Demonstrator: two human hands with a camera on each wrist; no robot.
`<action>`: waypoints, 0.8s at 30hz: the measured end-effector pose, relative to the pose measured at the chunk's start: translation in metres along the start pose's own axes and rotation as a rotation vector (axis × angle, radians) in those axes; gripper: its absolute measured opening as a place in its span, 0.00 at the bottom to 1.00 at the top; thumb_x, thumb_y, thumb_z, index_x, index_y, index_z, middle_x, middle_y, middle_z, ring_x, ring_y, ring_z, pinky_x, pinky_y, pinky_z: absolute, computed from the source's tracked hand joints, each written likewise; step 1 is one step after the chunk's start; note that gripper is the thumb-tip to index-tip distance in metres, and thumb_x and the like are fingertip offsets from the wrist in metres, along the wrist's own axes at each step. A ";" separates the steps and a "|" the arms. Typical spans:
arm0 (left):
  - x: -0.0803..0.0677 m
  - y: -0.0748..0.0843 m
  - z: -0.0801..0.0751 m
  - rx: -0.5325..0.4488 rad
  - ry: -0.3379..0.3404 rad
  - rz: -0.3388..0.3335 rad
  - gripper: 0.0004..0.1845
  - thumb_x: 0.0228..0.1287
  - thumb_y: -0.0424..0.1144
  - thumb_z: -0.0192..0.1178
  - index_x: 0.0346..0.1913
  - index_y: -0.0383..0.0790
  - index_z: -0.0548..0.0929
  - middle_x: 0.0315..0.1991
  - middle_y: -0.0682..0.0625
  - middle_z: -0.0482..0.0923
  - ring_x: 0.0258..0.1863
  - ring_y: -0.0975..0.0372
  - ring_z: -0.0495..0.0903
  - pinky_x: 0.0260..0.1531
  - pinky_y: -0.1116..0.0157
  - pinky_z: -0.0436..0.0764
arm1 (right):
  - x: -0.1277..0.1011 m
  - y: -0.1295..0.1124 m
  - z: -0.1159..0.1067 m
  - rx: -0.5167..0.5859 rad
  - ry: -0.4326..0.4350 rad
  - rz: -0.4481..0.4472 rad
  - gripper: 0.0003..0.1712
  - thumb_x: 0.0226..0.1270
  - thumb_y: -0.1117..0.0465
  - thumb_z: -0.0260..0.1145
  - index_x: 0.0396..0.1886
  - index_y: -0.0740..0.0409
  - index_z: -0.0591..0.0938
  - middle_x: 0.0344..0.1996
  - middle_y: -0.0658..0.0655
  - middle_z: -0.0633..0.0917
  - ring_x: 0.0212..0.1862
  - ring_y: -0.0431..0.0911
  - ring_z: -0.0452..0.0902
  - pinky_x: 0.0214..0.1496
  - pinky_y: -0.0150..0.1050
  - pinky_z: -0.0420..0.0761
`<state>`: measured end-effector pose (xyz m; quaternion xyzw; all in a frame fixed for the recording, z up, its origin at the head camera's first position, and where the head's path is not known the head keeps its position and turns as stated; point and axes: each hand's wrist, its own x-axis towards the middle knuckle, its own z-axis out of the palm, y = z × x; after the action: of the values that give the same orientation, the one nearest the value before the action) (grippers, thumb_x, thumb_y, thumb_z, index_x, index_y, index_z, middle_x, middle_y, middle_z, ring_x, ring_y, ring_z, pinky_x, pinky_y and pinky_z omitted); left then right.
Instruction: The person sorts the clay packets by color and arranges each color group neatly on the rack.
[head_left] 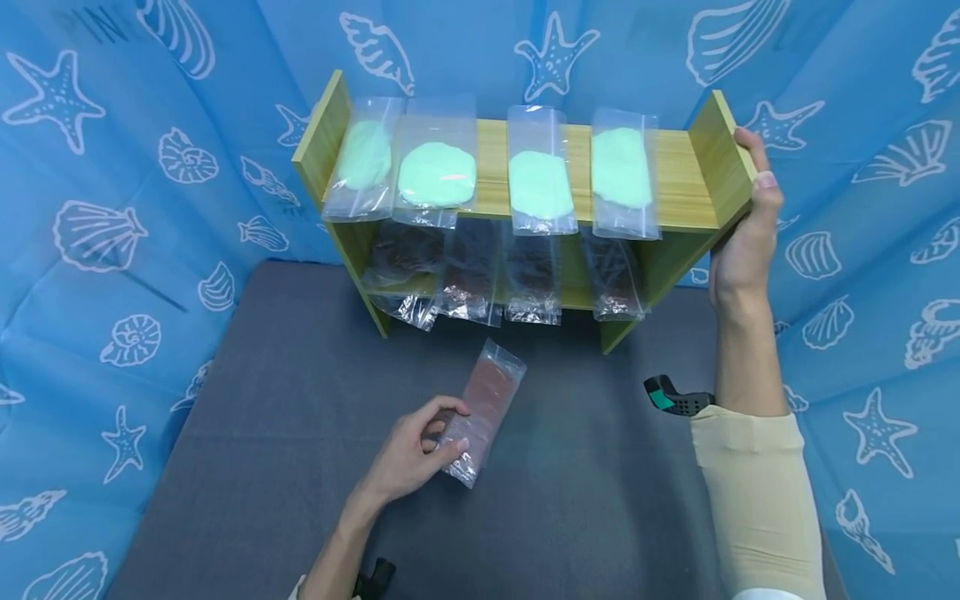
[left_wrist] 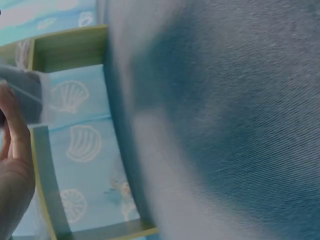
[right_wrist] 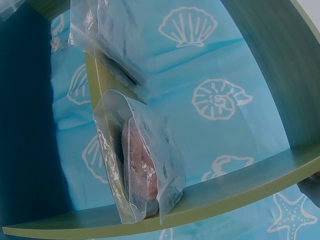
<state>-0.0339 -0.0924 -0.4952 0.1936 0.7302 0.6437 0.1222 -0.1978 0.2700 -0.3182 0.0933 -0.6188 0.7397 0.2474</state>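
Between thumb and fingers, my left hand [head_left: 416,450] pinches the lower end of a clear plastic bag with reddish-brown contents [head_left: 491,387], tilted over the grey table. In the left wrist view the left hand [left_wrist: 15,145] holds this bag [left_wrist: 25,97] at the left edge. My right hand [head_left: 746,242] grips the right side panel of a two-tier wooden rack [head_left: 675,179], with fingers over its outer edge. Several bags with pale green contents [head_left: 540,183] lie on the upper shelf. Below, several reddish-brown bags [head_left: 532,275] sit on the lower shelf; the right wrist view shows one reddish-brown bag [right_wrist: 142,165] close up.
A grey cloth-covered table [head_left: 570,467] lies under the rack. Blue curtains [head_left: 187,167] with white shell and starfish prints surround it at the back and sides. Black wrist devices show near both arms, such as the right wrist device [head_left: 678,398].
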 end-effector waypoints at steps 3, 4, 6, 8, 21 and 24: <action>0.001 0.006 0.000 -0.043 -0.094 0.018 0.21 0.67 0.33 0.64 0.62 0.43 0.74 0.54 0.44 0.79 0.42 0.59 0.84 0.31 0.60 0.85 | 0.000 0.000 0.001 0.008 -0.004 -0.002 0.29 0.72 0.49 0.42 0.69 0.48 0.73 0.57 0.61 0.72 0.50 0.48 0.69 0.53 0.39 0.66; 0.001 0.007 -0.001 -0.039 -0.118 0.034 0.22 0.67 0.33 0.64 0.62 0.44 0.74 0.55 0.45 0.78 0.42 0.59 0.84 0.33 0.60 0.85 | 0.000 0.000 0.001 0.010 -0.005 -0.002 0.29 0.72 0.49 0.42 0.69 0.48 0.73 0.57 0.60 0.72 0.50 0.48 0.69 0.53 0.39 0.66; 0.002 0.009 0.000 -0.038 -0.153 0.057 0.25 0.65 0.34 0.66 0.63 0.45 0.74 0.57 0.46 0.77 0.43 0.58 0.83 0.34 0.60 0.85 | 0.000 0.000 0.001 0.009 -0.005 -0.003 0.30 0.72 0.49 0.41 0.69 0.48 0.73 0.57 0.60 0.72 0.50 0.48 0.69 0.53 0.39 0.66; 0.003 0.011 0.000 -0.023 -0.172 0.085 0.27 0.62 0.35 0.69 0.64 0.46 0.74 0.57 0.46 0.78 0.44 0.59 0.82 0.34 0.61 0.85 | 0.000 0.000 0.000 0.007 -0.004 -0.004 0.30 0.72 0.49 0.41 0.69 0.48 0.72 0.57 0.60 0.72 0.50 0.48 0.69 0.53 0.39 0.65; 0.025 0.041 0.005 -0.021 -0.191 0.166 0.33 0.57 0.32 0.73 0.65 0.45 0.72 0.46 0.47 0.82 0.35 0.61 0.84 0.32 0.61 0.84 | 0.000 -0.001 0.000 -0.005 -0.009 -0.002 0.30 0.72 0.49 0.41 0.69 0.48 0.72 0.56 0.61 0.72 0.49 0.48 0.69 0.52 0.39 0.65; 0.034 0.047 0.007 -0.034 -0.186 0.165 0.36 0.56 0.30 0.73 0.67 0.44 0.70 0.50 0.45 0.79 0.38 0.60 0.84 0.34 0.62 0.84 | 0.000 0.000 0.000 -0.006 -0.011 -0.006 0.30 0.72 0.49 0.41 0.69 0.48 0.72 0.56 0.61 0.72 0.49 0.48 0.69 0.53 0.39 0.65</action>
<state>-0.0557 -0.0666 -0.4469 0.3097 0.6863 0.6432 0.1391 -0.1980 0.2698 -0.3178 0.0987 -0.6221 0.7365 0.2464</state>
